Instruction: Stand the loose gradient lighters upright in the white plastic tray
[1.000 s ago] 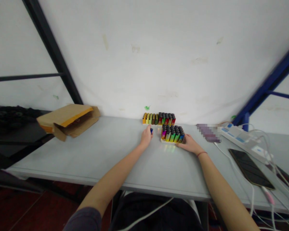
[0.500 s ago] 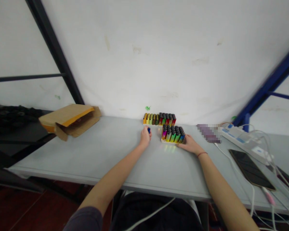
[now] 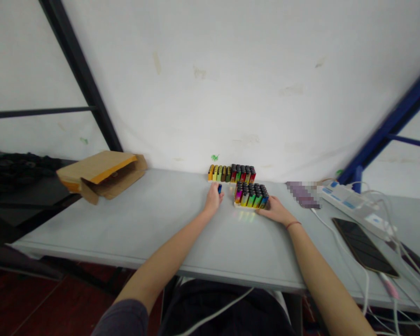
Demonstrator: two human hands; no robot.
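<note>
From where I stand, the person's left hand (image 3: 213, 200) is closed around a small blue lighter (image 3: 220, 188) (at least, that is what the end poking out of the fist looks like), holding it over the grey table (image 3: 175, 219), just left of a packed front tray (image 3: 244, 207) of multicoloured lighters (image 3: 251, 198). The right hand (image 3: 276, 212) bends around that tray's right end, thumb by the near corner; whether it truly grips or merely rests there, I cannot tell. Behind, near the wall, stand a group of yellow, green and brown lighters (image 3: 217, 173) and, beside it, a darker group with red and green bodies (image 3: 243, 174). I would judge the step in hand to be handling one lighter by itself while the other hand steadies the tray; the next move seems to call for a sure hold on that little body and a tray that does not slide. As for writing, no brand or label on the lighters is readable from here, nor do I make out any on the cardboard box (image 3: 101, 169) to the left. The green scribble (image 3: 214, 157) on the wall is illegible too, and the phone (image 3: 366, 247) at right shows only a dark screen.
</note>
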